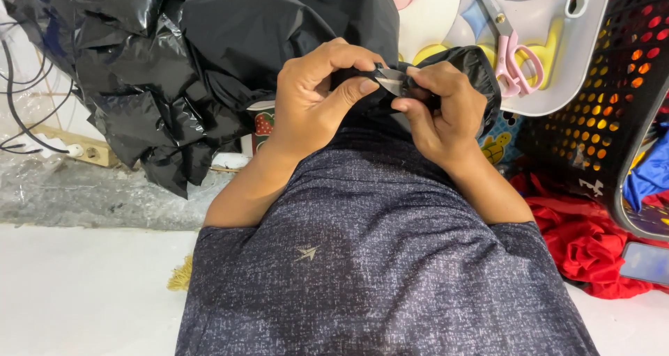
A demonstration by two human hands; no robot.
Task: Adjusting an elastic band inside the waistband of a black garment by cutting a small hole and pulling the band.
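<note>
Black fabric (460, 67) sat bunched between my two hands, straight ahead of my chest and above the grey speckled garment (376, 251) spread over my lap. My right hand (442, 109) was closed around the fold, pinching it from the right, while my left hand (313, 98) was closed on small metal thread snips (391, 81), blades pointing rightward toward the fold. The snips lay roughly horizontal, tips touching the cloth, so the left hand was the working one. Pink-handled scissors (512, 60) rested apart on a white tray (557, 91).

Both hands (313, 98) (442, 112) raised together, fingers (362, 86) pinched, wrists bent.
</note>
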